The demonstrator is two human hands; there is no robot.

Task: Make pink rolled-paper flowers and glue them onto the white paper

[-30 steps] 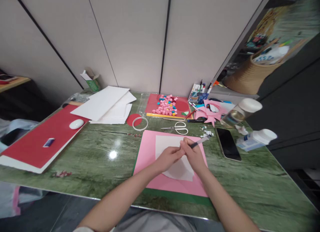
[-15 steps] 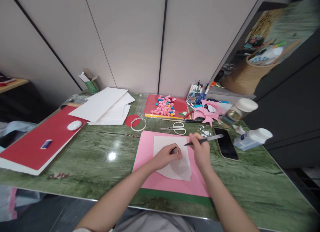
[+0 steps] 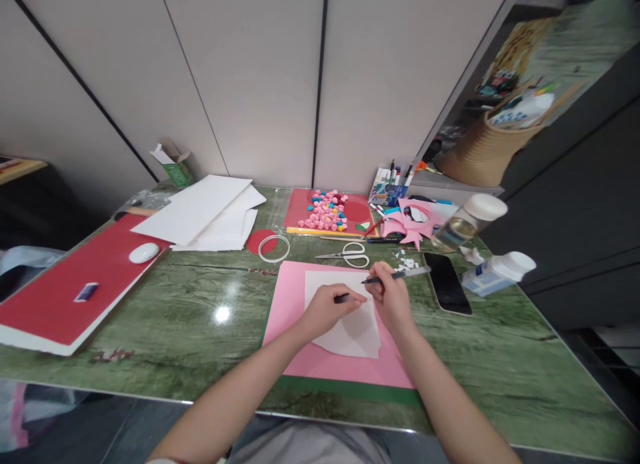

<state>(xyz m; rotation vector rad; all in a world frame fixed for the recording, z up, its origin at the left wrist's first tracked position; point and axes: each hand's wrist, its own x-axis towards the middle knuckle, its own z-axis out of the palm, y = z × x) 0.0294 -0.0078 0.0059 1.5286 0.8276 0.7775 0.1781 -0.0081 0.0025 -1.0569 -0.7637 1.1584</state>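
Note:
My right hand [image 3: 393, 296] is closed round a pen [image 3: 413, 273] with a dark tip and a pale, see-through barrel, its tip pointing left. Between the fingers of my left hand [image 3: 333, 307] is a small black pen cap [image 3: 342, 298], partly hidden. The two hands are close together but apart, over a sheet of white paper [image 3: 350, 344]. That sheet lies on a larger pink sheet [image 3: 295, 357], which rests on a green one [image 3: 350, 389]. White-handled scissors [image 3: 354, 254] lie just beyond the papers.
Behind lie pink paper balls [image 3: 325, 213], a tape roll [image 3: 274, 249] and pink paper scraps [image 3: 413, 221]. To the right are a phone [image 3: 447, 283] and two white-capped bottles [image 3: 500, 274]. White sheets [image 3: 195, 207] and a red board [image 3: 60, 304] lie left.
My right hand has moved slightly left with the pen, nearer my left hand. The black cap in my left hand now shows more, pointing right. The view has shifted slightly.

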